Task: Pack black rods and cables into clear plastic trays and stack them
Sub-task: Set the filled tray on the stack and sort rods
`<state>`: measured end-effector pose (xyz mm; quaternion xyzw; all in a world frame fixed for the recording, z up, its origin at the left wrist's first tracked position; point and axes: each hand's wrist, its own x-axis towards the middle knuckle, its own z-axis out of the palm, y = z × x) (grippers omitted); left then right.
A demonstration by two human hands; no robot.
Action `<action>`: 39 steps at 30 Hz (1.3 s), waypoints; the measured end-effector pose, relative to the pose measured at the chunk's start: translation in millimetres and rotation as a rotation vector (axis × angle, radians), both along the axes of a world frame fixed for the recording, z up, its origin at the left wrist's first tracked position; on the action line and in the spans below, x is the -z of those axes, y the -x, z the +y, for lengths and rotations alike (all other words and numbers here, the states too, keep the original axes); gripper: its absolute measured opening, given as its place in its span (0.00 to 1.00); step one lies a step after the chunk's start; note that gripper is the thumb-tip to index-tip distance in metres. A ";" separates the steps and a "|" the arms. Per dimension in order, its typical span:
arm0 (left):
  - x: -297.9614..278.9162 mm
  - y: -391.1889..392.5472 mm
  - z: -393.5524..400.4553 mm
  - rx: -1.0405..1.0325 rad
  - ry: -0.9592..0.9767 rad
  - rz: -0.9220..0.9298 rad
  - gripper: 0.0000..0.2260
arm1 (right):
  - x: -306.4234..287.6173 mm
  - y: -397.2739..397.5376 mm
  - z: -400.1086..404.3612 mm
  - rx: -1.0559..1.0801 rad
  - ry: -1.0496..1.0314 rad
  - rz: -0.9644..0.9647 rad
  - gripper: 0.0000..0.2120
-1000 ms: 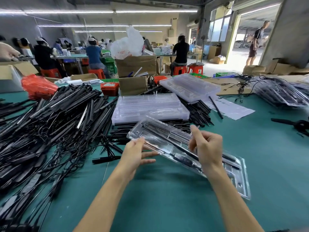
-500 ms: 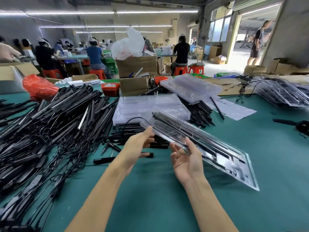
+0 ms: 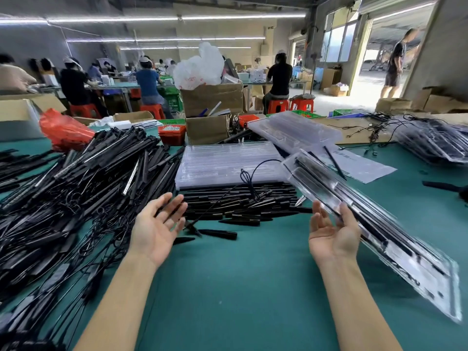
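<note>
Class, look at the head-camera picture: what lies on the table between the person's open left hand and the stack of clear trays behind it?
In the head view, a pile of short black rods with a looped thin cable lies between the left hand and the tray stack.

right hand (image 3: pixel 334 236): palm up, fingers straight, filled tray (image 3: pixel 367 219) resting on the fingertips, tilted, blurred | left hand (image 3: pixel 157 224): palm up, spread, holding nothing | pile of black rods (image 3: pixel 76 188): left on green table (image 3: pixel 253 287) | stack of clear trays (image 3: pixel 228 163): beyond hands
</note>
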<state>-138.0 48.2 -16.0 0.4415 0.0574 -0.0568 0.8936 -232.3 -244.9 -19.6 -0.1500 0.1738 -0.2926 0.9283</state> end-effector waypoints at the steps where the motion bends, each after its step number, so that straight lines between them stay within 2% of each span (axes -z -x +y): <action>1: 1.4 1.1 -3.3 -0.007 -0.124 -0.025 0.06 | 0.6 -2.2 -6.4 0.026 -0.013 -0.009 0.11; 6: 30.4 13.0 -2.6 -0.171 -0.891 -0.217 0.07 | 3.0 -12.0 -45.8 0.172 -0.158 -0.018 0.13; 8: 42.5 17.2 0.7 -0.147 -1.087 -0.295 0.07 | 5.7 -13.8 -63.1 0.235 -0.219 -0.018 0.14; 10: 48.8 19.9 1.9 -0.137 -1.183 -0.341 0.08 | 8.5 -13.6 -77.5 0.278 -0.235 -0.013 0.13; 14: 54.1 19.7 0.0 -0.131 -1.302 -0.406 0.08 | 10.6 -15.3 -97.1 0.310 -0.130 0.042 0.07; 17: 56.6 20.1 -1.7 -0.119 -1.344 -0.454 0.09 | 15.5 -20.3 -103.9 0.277 -0.030 0.185 0.17; 22: 58.8 19.8 -2.0 -0.117 -1.343 -0.467 0.10 | 16.1 -30.8 -92.3 -0.029 0.269 0.578 0.25; 24: 59.1 20.3 -2.4 -0.116 -1.341 -0.469 0.10 | 18.6 -43.5 -80.8 -0.079 0.497 0.727 0.19; 26: 59.5 20.1 -2.6 -0.113 -1.341 -0.474 0.10 | 22.2 -57.7 -60.1 -0.115 0.797 0.798 0.14; 29: 60.8 20.3 -2.8 -0.105 -1.369 -0.480 0.09 | 24.1 -78.1 -25.5 -0.155 1.186 0.820 0.22; 31: 62.8 20.4 -2.5 -0.104 -1.385 -0.485 0.08 | 20.4 -90.6 -8.2 -0.196 1.363 0.903 0.25; 35: 65.7 18.2 -1.6 -0.100 -1.364 -0.505 0.09 | 20.7 -106.5 3.3 -0.267 1.447 1.046 0.22; 39: 67.1 14.7 -2.3 -0.097 -1.379 -0.497 0.08 | 15.7 -110.4 -3.3 -0.368 1.530 1.076 0.19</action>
